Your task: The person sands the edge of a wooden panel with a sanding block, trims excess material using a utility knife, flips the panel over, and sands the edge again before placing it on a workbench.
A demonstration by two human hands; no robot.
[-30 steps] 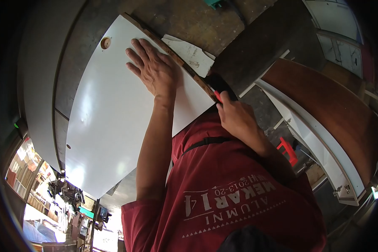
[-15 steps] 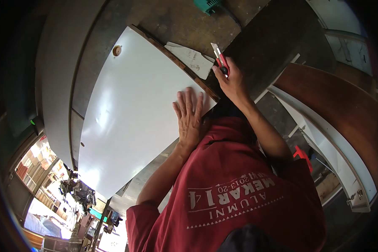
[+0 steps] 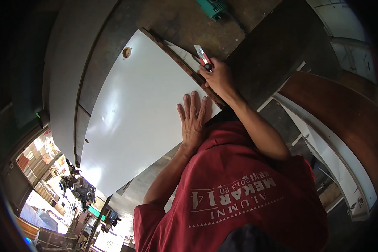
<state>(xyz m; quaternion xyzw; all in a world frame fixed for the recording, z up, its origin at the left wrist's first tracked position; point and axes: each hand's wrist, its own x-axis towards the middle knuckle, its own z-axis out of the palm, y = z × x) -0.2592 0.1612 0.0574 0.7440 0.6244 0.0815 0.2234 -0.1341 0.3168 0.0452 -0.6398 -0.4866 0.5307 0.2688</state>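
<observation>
A large white panel (image 3: 130, 101) with one curved side lies on the workbench, with a round hole near its far corner and a smaller one at the left. My left hand (image 3: 192, 122) rests flat on the panel near its close right corner, fingers spread. My right hand (image 3: 218, 79) is closed round a red utility knife (image 3: 204, 58), its blade pointing up and away. That hand is at the panel's brown straight edge (image 3: 178, 61). A white scrap sheet (image 3: 182, 53) lies just beyond that edge, partly hidden.
A green power tool (image 3: 213, 8) with a cable sits on the workbench (image 3: 168, 19) at the far side. To the right stands a brown curved board (image 3: 332, 113) beside a white cabinet part (image 3: 323, 143) with hinges. Cluttered shelving shows at the lower left.
My right hand has lifted the knife from the edge's near end and moved it farther along the edge. My left hand has slid back toward my body. The view has shifted.
</observation>
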